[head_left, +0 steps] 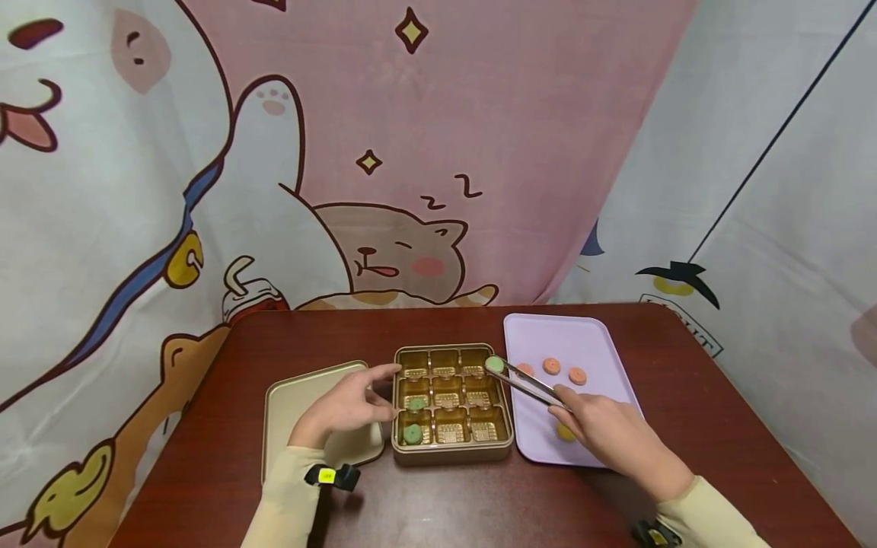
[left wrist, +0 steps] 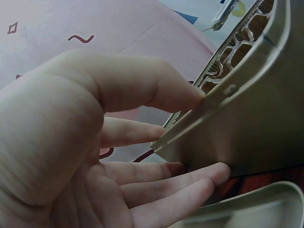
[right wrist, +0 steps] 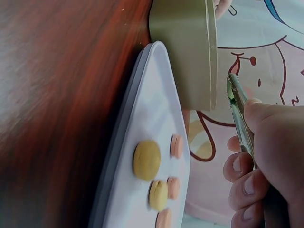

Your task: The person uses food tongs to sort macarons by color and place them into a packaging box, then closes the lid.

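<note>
My right hand (head_left: pixel 617 430) grips metal tongs (head_left: pixel 533 387), whose tips pinch a green macaron (head_left: pixel 494 364) over the back right edge of a gold box (head_left: pixel 452 455). The box has a divided gold insert. One green macaron (head_left: pixel 412 434) sits in the front left compartment and another green macaron (head_left: pixel 416 404) in the middle left one. With loosely spread fingers, my left hand (head_left: pixel 346 403) touches the box's left side; in the left wrist view its thumb (left wrist: pixel 180 90) meets the rim. The right wrist view shows the green macaron mostly hidden behind the tong tips.
A lilac tray (head_left: pixel 555 329) lies right of the box, bearing several orange macarons (head_left: pixel 551 366) and yellow ones (head_left: pixel 565 431). The box's gold lid (head_left: pixel 291 407) lies on the left, partly under my left hand. A patterned cloth (head_left: pixel 534 152) hangs behind the brown table (head_left: pixel 425 510).
</note>
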The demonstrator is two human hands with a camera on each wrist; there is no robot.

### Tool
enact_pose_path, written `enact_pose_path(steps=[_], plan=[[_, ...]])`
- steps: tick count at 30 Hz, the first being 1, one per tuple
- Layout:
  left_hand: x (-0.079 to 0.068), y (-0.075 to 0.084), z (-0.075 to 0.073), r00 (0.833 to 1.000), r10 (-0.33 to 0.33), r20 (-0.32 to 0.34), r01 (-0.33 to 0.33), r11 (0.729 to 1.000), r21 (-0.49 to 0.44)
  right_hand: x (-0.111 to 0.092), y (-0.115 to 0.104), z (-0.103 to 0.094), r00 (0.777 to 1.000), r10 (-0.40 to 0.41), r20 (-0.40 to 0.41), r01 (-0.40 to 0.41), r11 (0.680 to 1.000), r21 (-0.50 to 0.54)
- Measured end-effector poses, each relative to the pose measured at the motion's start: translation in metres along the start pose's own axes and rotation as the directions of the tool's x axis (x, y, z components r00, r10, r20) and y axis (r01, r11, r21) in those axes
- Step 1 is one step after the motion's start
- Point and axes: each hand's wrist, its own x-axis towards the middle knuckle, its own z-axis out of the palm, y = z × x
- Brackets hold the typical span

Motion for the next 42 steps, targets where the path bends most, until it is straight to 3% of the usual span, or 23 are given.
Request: enact_pose_path(steps=[14,29,42], plan=[[0.001,0.000,0.000,1.000,0.002,-0.009,-0.002,1.000,0.016,0.041,-0.024,0.012,0.994,-0.101,-0.053,0.101,0.995,0.007],[0.001,-0.001,-0.001,1.000,0.014,-0.001,-0.014,1.000,0.027,0.072,-0.046,0.025,0.987,-0.164,0.002,0.163,0.984,0.066],[0.001,0.000,-0.001,1.000,0.024,-0.007,-0.024,0.999,0.033,0.087,-0.059,0.030,0.976,-0.219,0.015,0.217,0.972,0.088]])
